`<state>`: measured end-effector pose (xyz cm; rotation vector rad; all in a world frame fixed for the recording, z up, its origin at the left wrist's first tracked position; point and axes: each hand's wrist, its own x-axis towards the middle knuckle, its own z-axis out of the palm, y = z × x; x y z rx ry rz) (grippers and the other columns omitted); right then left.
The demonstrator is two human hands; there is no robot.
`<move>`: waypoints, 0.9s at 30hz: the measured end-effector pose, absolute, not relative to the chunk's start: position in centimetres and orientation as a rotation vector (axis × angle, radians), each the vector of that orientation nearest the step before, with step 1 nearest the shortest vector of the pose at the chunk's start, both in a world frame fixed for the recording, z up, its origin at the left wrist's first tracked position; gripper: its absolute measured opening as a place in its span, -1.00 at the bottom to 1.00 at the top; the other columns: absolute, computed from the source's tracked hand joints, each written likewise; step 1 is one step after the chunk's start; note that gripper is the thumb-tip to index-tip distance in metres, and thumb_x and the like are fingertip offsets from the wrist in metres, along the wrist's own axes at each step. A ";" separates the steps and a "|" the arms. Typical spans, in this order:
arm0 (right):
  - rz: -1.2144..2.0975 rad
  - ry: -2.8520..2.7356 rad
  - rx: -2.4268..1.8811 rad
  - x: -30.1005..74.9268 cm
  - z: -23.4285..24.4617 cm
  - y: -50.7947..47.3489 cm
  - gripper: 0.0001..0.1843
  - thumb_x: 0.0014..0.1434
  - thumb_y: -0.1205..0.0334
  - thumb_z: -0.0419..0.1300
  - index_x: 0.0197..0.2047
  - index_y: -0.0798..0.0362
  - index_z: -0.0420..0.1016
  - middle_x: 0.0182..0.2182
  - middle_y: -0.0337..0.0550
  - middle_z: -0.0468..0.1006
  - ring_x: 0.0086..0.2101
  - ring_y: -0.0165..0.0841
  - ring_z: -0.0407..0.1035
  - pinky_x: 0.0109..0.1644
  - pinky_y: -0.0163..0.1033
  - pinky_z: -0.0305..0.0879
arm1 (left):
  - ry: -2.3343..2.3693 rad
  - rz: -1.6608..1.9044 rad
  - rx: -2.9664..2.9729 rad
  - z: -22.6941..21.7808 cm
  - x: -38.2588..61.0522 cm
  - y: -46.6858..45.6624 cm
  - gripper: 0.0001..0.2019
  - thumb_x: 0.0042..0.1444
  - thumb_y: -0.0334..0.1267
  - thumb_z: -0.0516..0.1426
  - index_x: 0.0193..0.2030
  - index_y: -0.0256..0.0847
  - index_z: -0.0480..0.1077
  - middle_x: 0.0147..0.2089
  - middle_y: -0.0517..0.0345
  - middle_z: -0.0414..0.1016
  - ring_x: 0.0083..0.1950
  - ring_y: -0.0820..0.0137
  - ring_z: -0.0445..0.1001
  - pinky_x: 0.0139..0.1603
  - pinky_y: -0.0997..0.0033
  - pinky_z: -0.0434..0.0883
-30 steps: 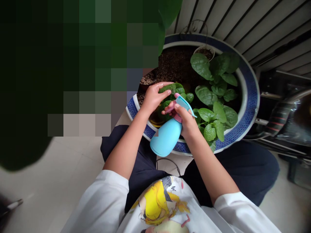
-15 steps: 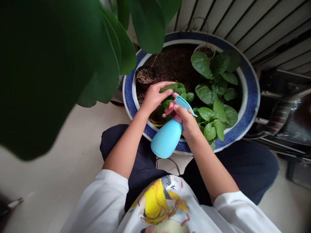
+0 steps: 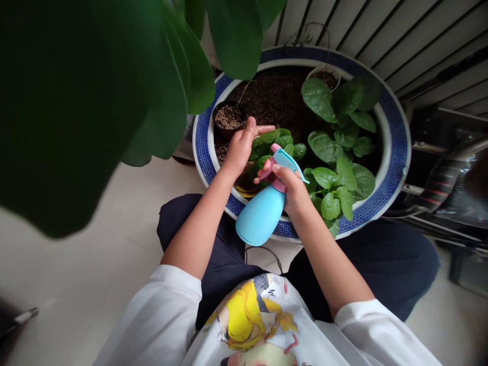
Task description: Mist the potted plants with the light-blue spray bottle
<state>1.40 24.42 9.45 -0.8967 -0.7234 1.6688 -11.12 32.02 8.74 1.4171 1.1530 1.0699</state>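
Note:
In the head view, my right hand (image 3: 292, 188) is wrapped round the neck of a blue spray bottle (image 3: 261, 215) with pink parts, some fingers at its trigger. The bottle is tilted, its pink nozzle pointing away from me toward a small leafy plant (image 3: 267, 142). My left hand (image 3: 242, 147) is beside that plant's left edge with the thumb raised and the fingers stretched out behind the leaves. It holds nothing that I can see; whether the fingers touch the leaves I cannot tell. Both hands are over a large blue-and-white oval planter (image 3: 208, 157).
Broad-leaved plants (image 3: 335, 183) grow on the planter's right side. A small dark pot (image 3: 229, 118) and a white pot (image 3: 324, 77) sit in the soil (image 3: 282, 96). Large dark leaves (image 3: 95, 101) hang close at upper left. A slatted wall (image 3: 381, 35) stands behind.
My left thumb has lifted off the plant's leaves and now points up, the fingers straighter. The spray bottle in my right hand has barely moved.

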 end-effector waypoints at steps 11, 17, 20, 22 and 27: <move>1.647 -0.754 -0.919 1.5 9.5 24.5 -0.62 0.04 0.09 0.25 -0.05 -0.06 0.41 -0.41 -0.29 0.45 -0.39 -0.36 0.44 -0.18 -0.11 0.51 | 1.181 1.061 1.453 8.4 -11.1 32.3 -0.58 0.28 0.06 0.01 -0.03 -0.20 0.51 0.00 0.05 0.59 0.16 0.25 0.46 0.20 0.24 0.35; 1.679 -0.692 -0.872 1.7 8.9 24.6 -0.60 0.04 0.17 0.24 -0.01 -0.06 0.39 -0.35 -0.31 0.47 -0.37 -0.40 0.43 -0.19 -0.16 0.52 | 1.199 1.058 1.442 8.7 -11.1 32.3 -0.52 0.29 0.11 -0.04 -0.07 -0.21 0.52 -0.05 0.05 0.60 0.10 0.26 0.51 0.18 0.22 0.37; 1.674 -0.704 -0.875 1.7 8.7 24.7 -0.60 0.05 0.19 0.22 0.01 -0.06 0.38 -0.36 -0.31 0.46 -0.37 -0.39 0.42 -0.17 -0.13 0.52 | 1.242 1.067 1.505 8.1 -11.3 32.5 -0.60 0.14 0.05 0.18 -0.05 -0.22 0.50 -0.02 0.04 0.59 0.10 0.23 0.50 0.17 0.24 0.38; 1.666 -0.704 -0.866 1.6 8.6 24.8 -0.56 0.04 0.21 0.22 0.04 -0.07 0.37 -0.37 -0.32 0.46 -0.37 -0.39 0.42 -0.18 -0.14 0.53 | 1.270 1.063 1.519 7.5 -11.6 32.6 -0.65 0.12 -0.03 0.22 -0.05 -0.22 0.50 -0.02 0.04 0.59 0.09 0.23 0.50 0.15 0.26 0.39; 1.664 -0.717 -0.887 1.5 8.6 24.7 -0.56 0.04 0.16 0.24 0.02 -0.07 0.37 -0.35 -0.31 0.46 -0.36 -0.39 0.42 -0.17 -0.12 0.53 | 1.267 1.055 1.504 6.7 -12.1 32.9 -0.74 0.15 -0.22 0.18 -0.04 -0.22 0.49 0.00 0.05 0.58 0.10 0.24 0.49 0.18 0.23 0.37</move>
